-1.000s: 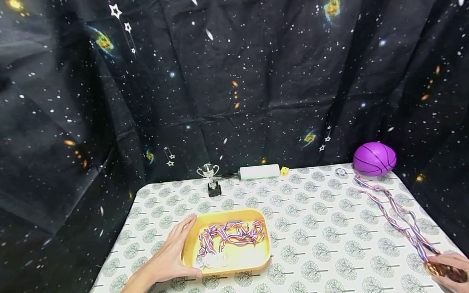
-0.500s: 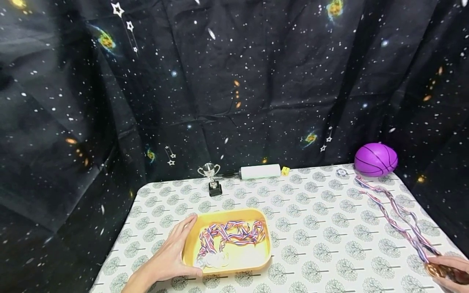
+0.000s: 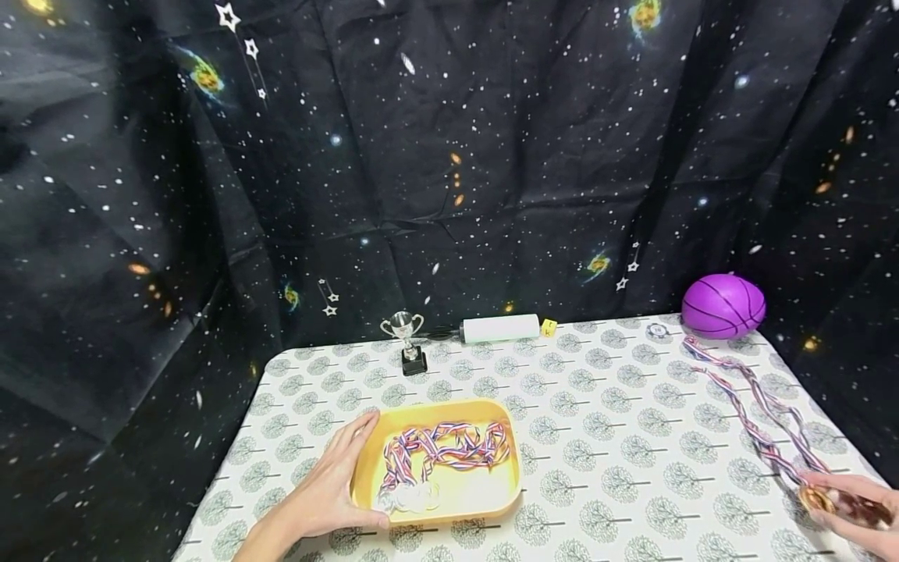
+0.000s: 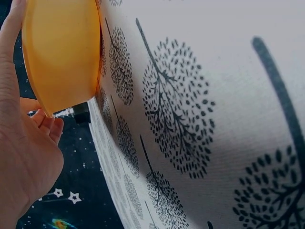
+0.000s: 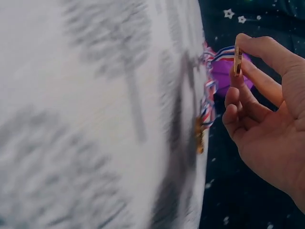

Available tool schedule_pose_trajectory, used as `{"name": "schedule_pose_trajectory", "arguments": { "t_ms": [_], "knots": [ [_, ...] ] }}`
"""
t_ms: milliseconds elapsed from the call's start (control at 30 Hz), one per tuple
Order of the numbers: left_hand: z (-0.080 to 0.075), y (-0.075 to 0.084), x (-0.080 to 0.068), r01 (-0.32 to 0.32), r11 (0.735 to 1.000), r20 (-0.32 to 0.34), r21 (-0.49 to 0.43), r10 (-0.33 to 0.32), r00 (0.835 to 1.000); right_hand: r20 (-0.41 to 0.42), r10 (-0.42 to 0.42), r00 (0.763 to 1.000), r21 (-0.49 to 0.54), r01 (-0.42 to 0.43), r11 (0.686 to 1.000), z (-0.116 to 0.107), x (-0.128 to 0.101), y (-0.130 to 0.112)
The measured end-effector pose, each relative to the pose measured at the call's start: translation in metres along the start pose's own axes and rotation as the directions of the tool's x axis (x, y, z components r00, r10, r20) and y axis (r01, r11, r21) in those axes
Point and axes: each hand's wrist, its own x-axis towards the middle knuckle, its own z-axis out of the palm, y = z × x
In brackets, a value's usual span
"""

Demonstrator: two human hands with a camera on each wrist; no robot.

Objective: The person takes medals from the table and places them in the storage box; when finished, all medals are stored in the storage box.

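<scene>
From the right wrist we see what the head view blurs — our right hand (image 5: 267, 119) pinching a gold medal (image 5: 237, 61) edge-on. The tabletop (image 3: 604, 437) wears a tree-print cloth before a starry backdrop (image 3: 449, 156). Our left hand (image 3: 330, 488) grips the yellow tray (image 3: 506, 492) — well apart from the medal.

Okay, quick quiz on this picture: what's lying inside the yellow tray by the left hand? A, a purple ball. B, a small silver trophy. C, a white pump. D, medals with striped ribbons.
D: the yellow tray holds medals with striped ribbons, while the left hand holds the tray's edge; the purple ball, small silver trophy and white pump stand outside it at the back of the table.
</scene>
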Motion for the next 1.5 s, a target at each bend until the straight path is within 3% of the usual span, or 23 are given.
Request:
{"name": "schedule_pose_trajectory", "arguments": {
  "t_ms": [167,433,633,933,1133,1333,1500],
  "knots": [
    [-0.001,0.0,-0.001,0.0,1.0,0.001,0.003,0.0,1.0,0.043,0.108,0.993,-0.044,-0.106,0.993,-0.001,0.024,-0.035],
    [0.0,0.0,0.0,-0.006,1.0,-0.002,0.004,0.006,1.0,0.109,-0.005,0.994,-0.172,0.023,0.985,-0.01,0.09,-0.086],
    [0.0,0.0,0.0,0.008,1.0,0.006,-0.004,-0.008,1.0,0.14,-0.079,0.987,-0.202,0.107,0.974,-0.014,0.141,-0.122],
    [-0.002,0.001,0.001,-0.001,1.0,0.002,-0.005,0.001,1.0,0.179,0.044,0.983,-0.259,0.004,0.966,-0.01,0.199,-0.191],
    [-0.004,0.001,0.001,0.001,1.0,0.003,-0.013,-0.001,1.0,0.23,0.076,0.97,-0.142,-0.043,0.989,0.003,0.229,-0.238],
    [-0.004,0.002,0.0,0.008,1.0,0.009,-0.015,-0.007,1.0,0.287,0.002,0.958,-0.029,0.007,1.0,0.035,0.245,-0.278],
    [-0.003,0.002,-0.001,0.018,1.0,0.02,-0.008,-0.018,1.0,0.366,-0.035,0.93,0.059,0.014,0.998,0.063,0.249,-0.305]
  ]
}}
